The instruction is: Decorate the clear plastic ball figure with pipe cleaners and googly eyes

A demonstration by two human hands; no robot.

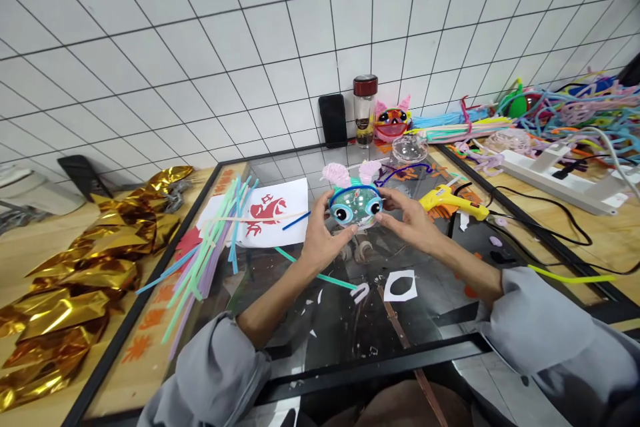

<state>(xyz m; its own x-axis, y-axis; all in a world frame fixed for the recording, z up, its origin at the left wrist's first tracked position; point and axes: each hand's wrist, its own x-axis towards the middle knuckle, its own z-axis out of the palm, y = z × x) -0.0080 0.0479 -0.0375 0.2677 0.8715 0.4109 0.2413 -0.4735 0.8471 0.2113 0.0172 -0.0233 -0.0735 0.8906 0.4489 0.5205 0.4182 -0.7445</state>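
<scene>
Both hands hold a craft animal head above the glass tabletop. It is a clear rounded shell with green behind it, a dark blue pipe cleaner over the top, two pink fuzzy ears and two large blue-rimmed eyes. My left hand grips its left side, thumb along the lower edge. My right hand closes on the right side, thumb by the right eye. Under it on the glass lie a green pipe cleaner and a white paper with an oval hole. A yellow glue gun rests just right of my right hand.
Pipe cleaners lie in a bundle across a white sheet at left, beside gold foil. Against the tiled wall stand a phone, a bottle and a pink-eared craft head. A power strip and cables lie right.
</scene>
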